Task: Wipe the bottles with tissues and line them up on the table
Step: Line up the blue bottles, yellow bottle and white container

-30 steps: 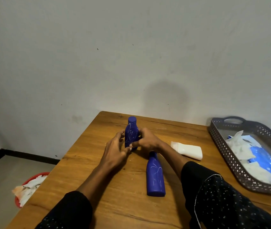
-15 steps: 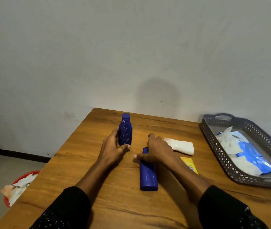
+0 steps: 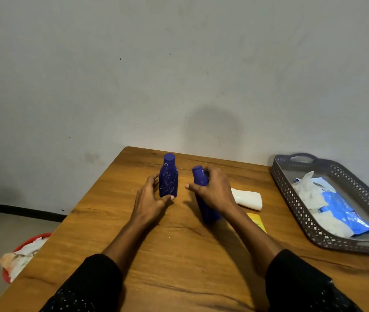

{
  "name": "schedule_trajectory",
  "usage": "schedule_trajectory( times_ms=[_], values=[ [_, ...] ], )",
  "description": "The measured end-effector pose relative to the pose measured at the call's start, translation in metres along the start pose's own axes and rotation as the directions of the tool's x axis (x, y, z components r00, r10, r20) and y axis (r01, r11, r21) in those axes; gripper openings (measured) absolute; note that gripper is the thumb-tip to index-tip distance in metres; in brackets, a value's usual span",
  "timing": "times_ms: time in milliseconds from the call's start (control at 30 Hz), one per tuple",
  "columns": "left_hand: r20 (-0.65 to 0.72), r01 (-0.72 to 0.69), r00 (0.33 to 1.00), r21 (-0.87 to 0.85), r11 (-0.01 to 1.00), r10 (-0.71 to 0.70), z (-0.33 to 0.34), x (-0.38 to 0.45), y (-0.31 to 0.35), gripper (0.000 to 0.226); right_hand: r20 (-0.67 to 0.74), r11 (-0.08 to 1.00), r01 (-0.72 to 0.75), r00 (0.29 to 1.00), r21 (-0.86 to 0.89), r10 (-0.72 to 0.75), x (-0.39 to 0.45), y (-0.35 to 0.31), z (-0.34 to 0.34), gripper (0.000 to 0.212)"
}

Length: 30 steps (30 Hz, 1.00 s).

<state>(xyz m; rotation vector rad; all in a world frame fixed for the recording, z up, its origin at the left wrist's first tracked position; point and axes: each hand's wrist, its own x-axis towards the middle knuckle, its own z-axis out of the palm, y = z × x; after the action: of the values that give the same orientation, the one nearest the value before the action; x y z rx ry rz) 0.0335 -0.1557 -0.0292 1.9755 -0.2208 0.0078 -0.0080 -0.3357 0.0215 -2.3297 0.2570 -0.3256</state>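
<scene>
Blue and upright near the far left corner of the wooden table (image 3: 179, 266): tall plastic bottle with pale scribbled markings (image 3: 168, 176), taken here as the landmark. Cupped loosely against its lower left side, left hand (image 3: 149, 199), fingers spread and half open, thumb tip touching the base, not clamped around it. Just right of the landmark, apart from it by a narrow gap of bare wood: second blue plastic bottle (image 3: 203, 199), tilted, cap leaning toward the landmark, base on or near the tabletop, wrapped at its upper body by the right hand (image 3: 215, 190) with fingers closed over it. Further right, lying flat behind that wrist: white squeeze bottle (image 3: 247, 199), and nearer the viewer a flat yellow sachet (image 3: 257, 222), partly hidden by the forearm. Well right of the landmark, at the table's right edge: grey perforated plastic tray (image 3: 291, 199) holding a blue-and-white tissue pack (image 3: 341, 212). Close behind the landmark, the table's far edge against the wall. Left of the landmark, short stretch of wood, then the drop to the floor and a red bin of crumpled tissues (image 3: 21, 255). Toward the viewer, broad bare wood between the two sleeves.
</scene>
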Motion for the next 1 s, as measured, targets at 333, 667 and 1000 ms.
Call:
schedule_trajectory(
  times_ms=[333,667,1000],
  values=[
    [0.017,-0.005,1.0,-0.008,1.0,0.005,-0.002,0.0,0.0,0.088,0.046,0.928,0.056,0.996,0.37,-0.078,0.03,-0.001,0.005,0.06],
    [0.025,-0.016,1.0,0.02,1.0,0.016,-0.001,-0.001,0.0,0.089,0.133,0.953,0.074,0.984,0.293,-0.117,0.033,0.009,0.003,0.054],
    [-0.009,-0.001,1.0,0.045,0.999,0.001,-0.003,-0.002,0.003,0.093,0.203,0.982,0.083,0.972,0.172,-0.117,0.031,0.009,-0.004,0.063]
  ],
)
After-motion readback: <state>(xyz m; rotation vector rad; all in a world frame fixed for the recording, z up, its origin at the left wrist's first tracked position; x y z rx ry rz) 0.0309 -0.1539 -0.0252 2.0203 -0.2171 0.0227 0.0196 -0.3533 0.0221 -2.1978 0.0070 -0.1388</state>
